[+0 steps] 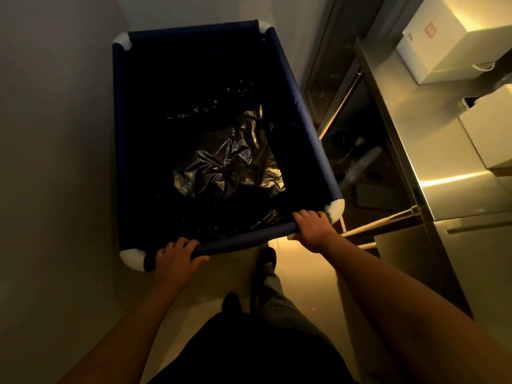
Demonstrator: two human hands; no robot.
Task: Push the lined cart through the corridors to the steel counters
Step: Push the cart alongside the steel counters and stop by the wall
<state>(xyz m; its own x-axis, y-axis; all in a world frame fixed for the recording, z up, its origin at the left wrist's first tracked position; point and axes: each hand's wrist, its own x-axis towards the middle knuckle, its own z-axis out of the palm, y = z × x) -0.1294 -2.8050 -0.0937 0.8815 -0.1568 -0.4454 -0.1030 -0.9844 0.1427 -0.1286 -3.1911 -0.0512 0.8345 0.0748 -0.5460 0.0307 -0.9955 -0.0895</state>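
Hands close round the near padded rail of the blue cart (194, 30), the left hand (177, 259) by its near-left white corner and the right hand (313, 228) by its near-right. Crumpled black liner (230, 164) fills the cart. A wall (55, 134) runs close along its left side, and the steel counter (432, 151) stands just to its right.

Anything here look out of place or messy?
The black plastic liner lies crumpled in the bottom of the dark blue fabric cart, and a pale wooden pole juts from under the steel counter toward the right hand.
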